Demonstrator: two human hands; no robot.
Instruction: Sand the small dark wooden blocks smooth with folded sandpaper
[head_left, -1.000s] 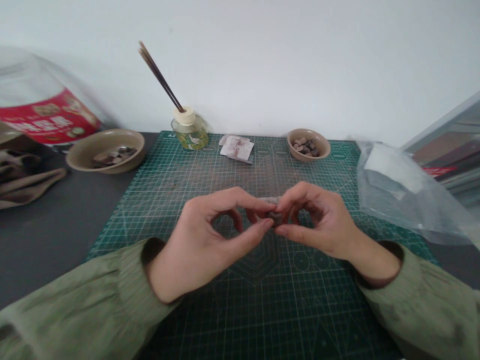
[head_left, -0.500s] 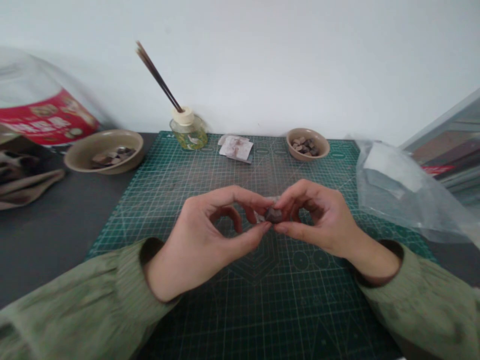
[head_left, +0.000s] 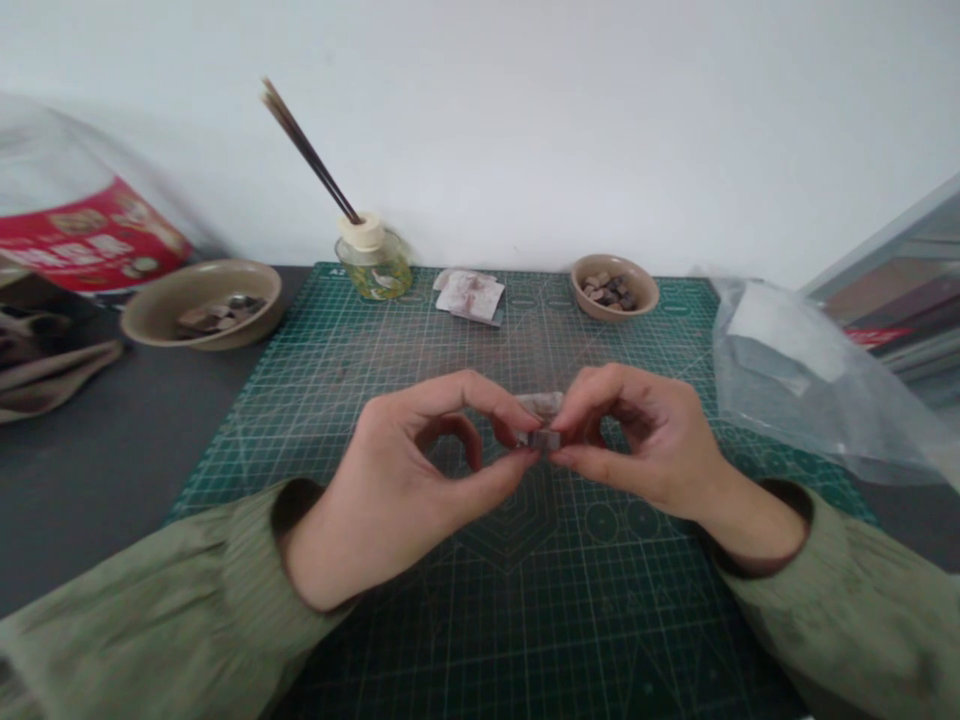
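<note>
Between my two hands is a small grey-brown block (head_left: 543, 440), held above the green cutting mat (head_left: 480, 620). Thumb and forefinger of my left hand (head_left: 442, 450) pinch its left end. My right hand (head_left: 630, 430) grips the right end the same way. Just behind the block, a crinkled, see-through whitish piece (head_left: 541, 404) shows between the forefingers; it looks like clear wrapping, though the fingers cover part of it. The fingertips of both hands nearly meet.
Brownish chunks lie in a small tan bowl (head_left: 643, 302) at the back and in a larger tan bowl (head_left: 142, 318) at left. A reed diffuser (head_left: 375, 265), stained white paper (head_left: 469, 296), a clear plastic bag (head_left: 795, 400) and a red-labelled jar (head_left: 97, 235) stand or lie around.
The block has turned between my fingers, so a flatter, lighter face shows. More of the see-through piece is visible behind it. Both hands stay in nearly the same place.
</note>
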